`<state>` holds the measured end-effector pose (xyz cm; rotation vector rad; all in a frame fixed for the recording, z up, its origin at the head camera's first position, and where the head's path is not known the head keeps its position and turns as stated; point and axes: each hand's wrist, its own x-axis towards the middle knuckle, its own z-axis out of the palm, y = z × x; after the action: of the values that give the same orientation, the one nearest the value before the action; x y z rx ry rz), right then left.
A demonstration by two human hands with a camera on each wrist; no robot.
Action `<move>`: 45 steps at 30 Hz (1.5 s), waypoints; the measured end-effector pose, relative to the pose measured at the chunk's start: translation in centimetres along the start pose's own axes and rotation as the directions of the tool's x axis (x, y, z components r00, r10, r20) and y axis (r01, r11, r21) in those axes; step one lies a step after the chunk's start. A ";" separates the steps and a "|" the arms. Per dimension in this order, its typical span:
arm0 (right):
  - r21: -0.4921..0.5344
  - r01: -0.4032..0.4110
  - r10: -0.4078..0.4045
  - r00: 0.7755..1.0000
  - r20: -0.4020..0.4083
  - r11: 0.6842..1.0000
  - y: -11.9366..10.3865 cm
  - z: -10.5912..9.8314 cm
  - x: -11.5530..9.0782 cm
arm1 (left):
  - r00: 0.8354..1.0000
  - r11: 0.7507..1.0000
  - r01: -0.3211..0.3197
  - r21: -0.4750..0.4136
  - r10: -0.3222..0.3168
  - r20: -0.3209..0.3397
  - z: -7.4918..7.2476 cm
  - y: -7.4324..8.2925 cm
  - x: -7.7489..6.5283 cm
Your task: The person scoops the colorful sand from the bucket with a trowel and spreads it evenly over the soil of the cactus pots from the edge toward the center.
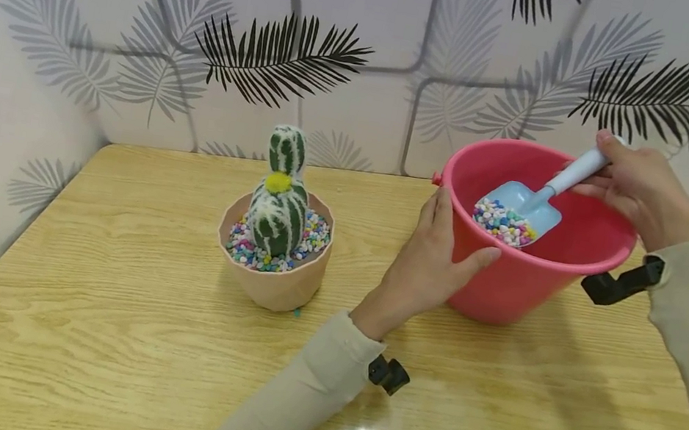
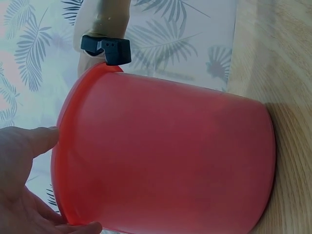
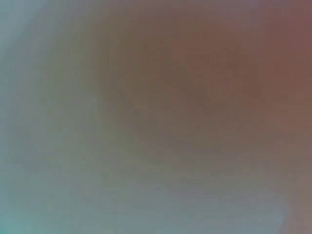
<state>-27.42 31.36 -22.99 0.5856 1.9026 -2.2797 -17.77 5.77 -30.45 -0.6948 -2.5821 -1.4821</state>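
Note:
My right hand (image 1: 643,187) grips the handle of a light blue scoop (image 1: 544,214) over the mouth of a red bucket (image 1: 501,287). Small multicoloured pebbles (image 1: 504,222) lie in the scoop's blade, which tilts down to the left near the front rim. Against the bucket's left side rests my left hand (image 1: 427,261), thumb spread along the rim and fingers straight on the outer wall. The left wrist view shows the thumb (image 2: 46,139) touching the rim of the upright bucket. The right wrist view is only blur. The bucket's bottom inside is hidden.
Left of the bucket, a peach pot (image 1: 273,290) holds a cactus (image 1: 278,220) with a yellow flower, set among coloured pebbles. A stray pebble (image 1: 297,313) lies beside the pot on the wooden table (image 1: 100,327). A leaf-patterned wall covering (image 1: 358,120) stands behind.

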 end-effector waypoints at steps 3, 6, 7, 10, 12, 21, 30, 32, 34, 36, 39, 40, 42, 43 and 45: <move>-0.013 0.015 -0.016 1.000 -0.012 1.000 0.0 -0.2 -0.1 | 1.000 1.000 -0.012 -0.004 0.012 0.000 -0.2 0.0 -0.1; -0.035 0.032 -0.032 0.999 -0.023 0.999 -0.2 -0.5 -0.3 | 1.000 1.000 -0.019 -0.006 0.019 -0.004 -0.4 0.0 -0.3; -0.037 0.033 -0.034 0.999 -0.024 0.999 -0.4 -0.5 -0.4 | 1.000 1.000 -0.018 -0.005 0.018 -0.005 -0.5 0.1 -0.3; -0.041 0.030 -0.031 0.999 -0.019 0.999 -0.7 -0.6 -0.7 | 1.000 1.000 -0.007 -0.007 0.007 -0.009 -0.8 0.0 -0.5; -0.033 0.024 -0.025 1.000 -0.009 0.999 -0.9 -0.7 -0.8 | 1.000 1.000 -0.005 -0.005 0.005 -0.014 -0.9 0.0 -0.6; -0.098 0.033 -0.040 0.997 -0.065 0.995 -1.8 -0.9 -1.0 | 0.995 0.995 -0.095 0.000 0.095 -0.043 -1.5 -0.1 -1.1; -0.146 0.029 -0.039 0.997 -0.072 0.989 -2.4 -0.1 -1.2 | 0.997 0.997 -0.066 0.036 0.067 -0.037 -1.9 -0.2 -1.7; -0.156 0.032 -0.043 0.996 -0.073 0.987 -2.5 0.2 -1.3 | 0.998 0.996 -0.052 0.071 0.055 -0.036 -2.0 -0.2 -1.8; -0.152 0.030 -0.042 0.997 -0.072 0.988 -2.5 0.5 -1.5 | 0.999 0.994 -0.035 0.104 0.039 -0.036 -2.2 -0.1 -1.9; -0.149 0.030 -0.041 0.997 -0.072 0.988 -2.5 0.6 -1.6 | 0.999 0.991 -0.013 0.131 0.018 -0.036 -2.4 -0.1 -2.1; -0.147 0.033 -0.044 0.997 -0.068 0.989 -2.6 0.9 -1.7 | 0.999 0.989 0.001 0.148 0.006 -0.047 -2.7 -0.1 -2.3; -0.151 0.036 -0.047 0.996 -0.072 0.988 -2.6 1.0 -1.8 | 0.999 0.988 0.005 0.154 0.003 -0.049 -2.8 0.0 -2.3; -0.153 0.039 -0.051 0.996 -0.077 0.988 -2.6 1.2 -1.9 | 0.999 0.987 0.012 0.160 -0.004 -0.049 -2.9 0.0 -2.4; -0.167 0.042 -0.057 0.995 -0.086 0.985 -2.6 1.3 -2.0 | 0.999 0.986 0.017 0.165 -0.009 -0.049 -2.9 0.0 -2.4; -0.184 0.039 -0.056 0.995 -0.088 0.982 -2.7 1.6 -2.1 | 0.999 0.984 0.022 0.175 -0.014 -0.047 -3.1 0.1 -2.5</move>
<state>-26.71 30.05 -19.48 0.6384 2.1614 -2.1088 -15.95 2.33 -29.50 -0.6103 -2.6494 -1.2389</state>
